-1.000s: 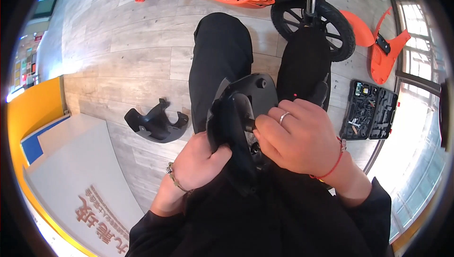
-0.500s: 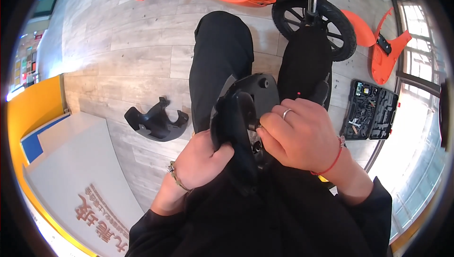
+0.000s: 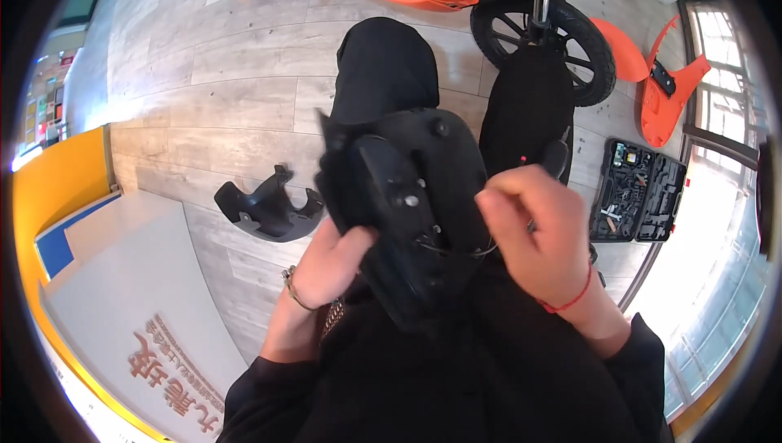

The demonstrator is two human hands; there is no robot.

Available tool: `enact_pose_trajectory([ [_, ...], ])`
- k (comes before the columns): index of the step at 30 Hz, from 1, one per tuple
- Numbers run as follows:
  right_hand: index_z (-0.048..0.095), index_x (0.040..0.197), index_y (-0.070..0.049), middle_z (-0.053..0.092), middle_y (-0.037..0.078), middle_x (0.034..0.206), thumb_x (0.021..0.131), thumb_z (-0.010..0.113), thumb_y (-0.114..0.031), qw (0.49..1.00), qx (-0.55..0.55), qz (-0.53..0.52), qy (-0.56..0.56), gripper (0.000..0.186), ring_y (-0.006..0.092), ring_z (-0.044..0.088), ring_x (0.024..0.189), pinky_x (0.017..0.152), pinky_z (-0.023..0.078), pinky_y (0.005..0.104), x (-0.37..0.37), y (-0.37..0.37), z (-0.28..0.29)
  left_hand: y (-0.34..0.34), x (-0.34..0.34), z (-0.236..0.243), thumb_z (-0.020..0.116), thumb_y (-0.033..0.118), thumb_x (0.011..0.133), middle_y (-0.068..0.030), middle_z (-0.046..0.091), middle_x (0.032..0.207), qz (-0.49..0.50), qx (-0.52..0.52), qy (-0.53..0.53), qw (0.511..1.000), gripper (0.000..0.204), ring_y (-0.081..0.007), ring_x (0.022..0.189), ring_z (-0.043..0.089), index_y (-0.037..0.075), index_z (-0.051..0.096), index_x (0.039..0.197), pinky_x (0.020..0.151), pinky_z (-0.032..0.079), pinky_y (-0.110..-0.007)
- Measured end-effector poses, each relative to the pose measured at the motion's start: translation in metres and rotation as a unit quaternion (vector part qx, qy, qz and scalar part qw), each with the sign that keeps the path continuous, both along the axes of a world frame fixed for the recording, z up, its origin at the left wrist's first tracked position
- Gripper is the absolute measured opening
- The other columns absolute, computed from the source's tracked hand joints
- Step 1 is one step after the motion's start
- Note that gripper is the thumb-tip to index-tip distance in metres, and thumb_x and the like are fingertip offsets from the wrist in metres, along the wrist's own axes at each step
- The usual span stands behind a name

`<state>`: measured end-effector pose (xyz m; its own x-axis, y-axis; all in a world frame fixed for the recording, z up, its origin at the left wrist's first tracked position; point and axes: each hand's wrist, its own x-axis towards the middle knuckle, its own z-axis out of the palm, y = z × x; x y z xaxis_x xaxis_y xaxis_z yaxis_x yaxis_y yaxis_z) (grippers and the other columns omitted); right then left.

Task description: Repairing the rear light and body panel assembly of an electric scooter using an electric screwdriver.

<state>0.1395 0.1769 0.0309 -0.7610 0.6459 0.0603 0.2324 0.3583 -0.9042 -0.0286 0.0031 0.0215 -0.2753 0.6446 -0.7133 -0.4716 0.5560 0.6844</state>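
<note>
A black moulded plastic cover (image 3: 456, 145) is held above my lap, its hollow inner side with bosses and small bright screws facing up. My left hand (image 3: 330, 268) grips its left edge, thumb over the rim. Just off the right edge is my right hand (image 3: 542, 227), slightly blurred, its fingers curled in. What it holds, if anything, cannot be made out. A thin dark wire (image 3: 468, 255) runs from the cover toward this hand. By my right thigh lies a dark, handle-shaped tool (image 3: 557, 158), partly seen.
Another black plastic cover (image 3: 269, 207) lies on the wooden floor to the left. An open tool case (image 3: 635, 190) sits at right, below orange body panels (image 3: 664, 109). Ahead stands a partly stripped orange scooter with its front wheel (image 3: 574, 52). A white board (image 3: 122, 280) is at left.
The cover has turned and tilted leftward, so more of its inner side shows. My right hand has come away from its middle, toward the right. My left hand has shifted slightly left with it.
</note>
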Motion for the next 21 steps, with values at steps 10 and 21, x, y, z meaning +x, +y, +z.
enact_pose_trajectory([
  [10, 0.062, 0.097, 0.002, 0.062, 0.004, 0.082, 0.091, 0.062, 0.001, 0.97, -0.165, -0.163, 0.068, 0.005, 0.0065, 0.058, 0.067, 0.057, 0.042, 0.0209, 0.032, -0.019, -0.011, -0.014, -0.009, -0.036, 0.047, 0.018, 0.087, -0.0126, 0.066, 0.119, 0.317, 0.192, -0.219, 0.902, 0.041, -0.0287, 0.11, 0.062, 0.001, 0.057, 0.123, 0.1, 0.048, -0.042],
  [21, 0.067, 0.1, -0.006, 0.064, 0.007, 0.088, 0.081, 0.073, -0.004, 0.997, -0.05, 0.032, 0.042, 0.02, 0.0244, 0.064, 0.07, 0.06, 0.052, 0.0332, -0.023, -0.057, -0.036, 0.01, 0.009, -0.028, 0.047, 0.025, 0.089, -0.0164, 0.061, 0.129, 0.375, 0.153, -0.246, 0.881, 0.048, -0.0318, 0.121, 0.056, -0.002, 0.053, 0.128, 0.106, 0.042, -0.045],
])
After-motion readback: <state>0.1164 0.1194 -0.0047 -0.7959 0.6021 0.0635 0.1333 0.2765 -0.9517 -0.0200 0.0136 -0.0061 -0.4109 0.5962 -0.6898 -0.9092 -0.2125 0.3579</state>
